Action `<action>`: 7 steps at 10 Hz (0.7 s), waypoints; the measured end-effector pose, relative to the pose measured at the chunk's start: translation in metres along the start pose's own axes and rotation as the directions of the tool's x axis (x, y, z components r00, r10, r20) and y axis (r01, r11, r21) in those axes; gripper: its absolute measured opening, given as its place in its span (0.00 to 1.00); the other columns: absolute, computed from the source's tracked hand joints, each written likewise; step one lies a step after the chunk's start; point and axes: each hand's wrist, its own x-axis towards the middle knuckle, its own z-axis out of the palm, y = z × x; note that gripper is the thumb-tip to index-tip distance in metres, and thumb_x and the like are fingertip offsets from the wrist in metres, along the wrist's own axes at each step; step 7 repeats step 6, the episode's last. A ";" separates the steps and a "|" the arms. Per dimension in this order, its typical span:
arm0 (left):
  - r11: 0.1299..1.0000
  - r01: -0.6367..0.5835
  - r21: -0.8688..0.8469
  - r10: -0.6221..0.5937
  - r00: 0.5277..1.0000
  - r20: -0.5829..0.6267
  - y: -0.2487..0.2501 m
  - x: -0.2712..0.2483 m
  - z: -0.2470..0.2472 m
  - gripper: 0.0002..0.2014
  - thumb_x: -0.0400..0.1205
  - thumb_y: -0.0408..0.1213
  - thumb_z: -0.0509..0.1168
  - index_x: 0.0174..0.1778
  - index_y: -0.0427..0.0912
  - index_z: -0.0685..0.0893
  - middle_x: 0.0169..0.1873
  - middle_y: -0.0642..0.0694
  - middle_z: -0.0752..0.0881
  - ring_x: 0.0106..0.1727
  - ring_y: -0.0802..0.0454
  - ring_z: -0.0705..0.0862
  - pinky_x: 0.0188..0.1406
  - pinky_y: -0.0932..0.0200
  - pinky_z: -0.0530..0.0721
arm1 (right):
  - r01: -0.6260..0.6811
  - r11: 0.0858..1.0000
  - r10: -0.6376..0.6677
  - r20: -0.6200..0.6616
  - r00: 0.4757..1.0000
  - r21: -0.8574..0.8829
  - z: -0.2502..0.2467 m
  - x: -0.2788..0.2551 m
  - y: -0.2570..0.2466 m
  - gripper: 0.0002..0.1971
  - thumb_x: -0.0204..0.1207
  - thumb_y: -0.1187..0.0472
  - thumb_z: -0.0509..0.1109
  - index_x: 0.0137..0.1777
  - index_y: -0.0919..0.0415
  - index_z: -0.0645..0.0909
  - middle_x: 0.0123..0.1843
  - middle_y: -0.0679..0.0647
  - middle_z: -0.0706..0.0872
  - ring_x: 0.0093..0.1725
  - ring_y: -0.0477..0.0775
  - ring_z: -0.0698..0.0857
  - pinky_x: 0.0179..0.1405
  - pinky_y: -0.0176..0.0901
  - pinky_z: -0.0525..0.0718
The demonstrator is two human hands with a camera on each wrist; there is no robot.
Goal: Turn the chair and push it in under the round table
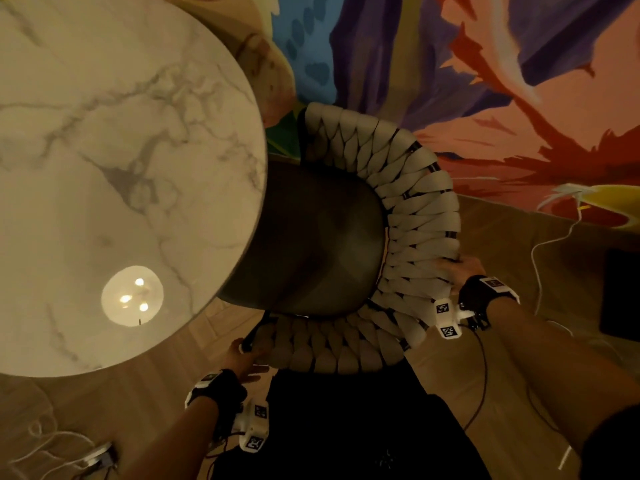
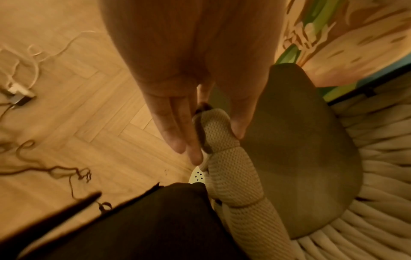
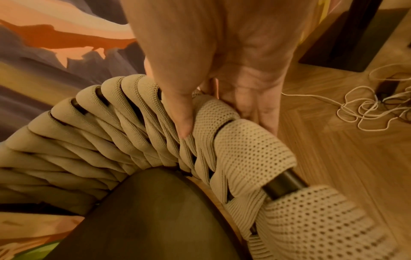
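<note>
The chair [image 1: 415,209] has a woven beige back and a dark seat [image 1: 318,237]. Its seat front lies under the edge of the round marble table [image 1: 121,150]. My left hand [image 1: 247,356] holds the near end of the woven rim [image 2: 224,140]. In the left wrist view the left hand [image 2: 217,146] has its thumb on the seat side and its straight fingers [image 2: 184,140] on the outer side. My right hand [image 1: 457,271] grips the back's rim on the right. The right wrist view shows the right hand [image 3: 227,130] with its thumb over the straps [image 3: 244,149] and its fingers behind the rim.
A painted mural wall [image 1: 485,81] stands close behind the chair. Loose cables [image 1: 550,244] [image 3: 367,109] and a dark box [image 1: 620,296] lie on the wooden floor to the right. More cables and an adapter [image 2: 20,93] lie left. My dark trousers [image 1: 346,427] are just behind the chair.
</note>
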 end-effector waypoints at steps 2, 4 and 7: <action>0.900 -0.083 0.428 0.011 0.986 0.167 0.023 0.006 -0.023 0.25 0.82 0.40 0.65 0.75 0.39 0.70 0.33 0.39 0.88 0.24 0.50 0.87 0.26 0.60 0.80 | -0.002 0.996 -0.003 -0.049 0.999 -0.092 0.012 -0.012 0.028 0.29 0.70 0.55 0.75 0.71 0.58 0.75 0.65 0.62 0.85 0.59 0.71 0.85 0.61 0.67 0.85; 0.859 -0.176 0.481 0.105 0.980 0.171 0.019 -0.007 -0.028 0.20 0.83 0.38 0.60 0.72 0.39 0.73 0.35 0.40 0.87 0.23 0.51 0.86 0.21 0.63 0.78 | 0.052 0.977 -0.044 0.042 0.998 -0.206 0.035 -0.072 0.073 0.18 0.73 0.60 0.72 0.63 0.62 0.78 0.57 0.64 0.86 0.50 0.65 0.86 0.48 0.55 0.87; 0.779 -0.360 0.513 0.332 0.931 0.149 -0.010 -0.039 -0.014 0.21 0.83 0.40 0.60 0.73 0.44 0.71 0.43 0.41 0.85 0.29 0.50 0.85 0.20 0.63 0.78 | 0.038 0.996 -0.052 0.180 0.982 0.079 0.056 -0.122 0.147 0.01 0.78 0.64 0.69 0.48 0.61 0.80 0.49 0.64 0.86 0.38 0.55 0.83 0.38 0.50 0.86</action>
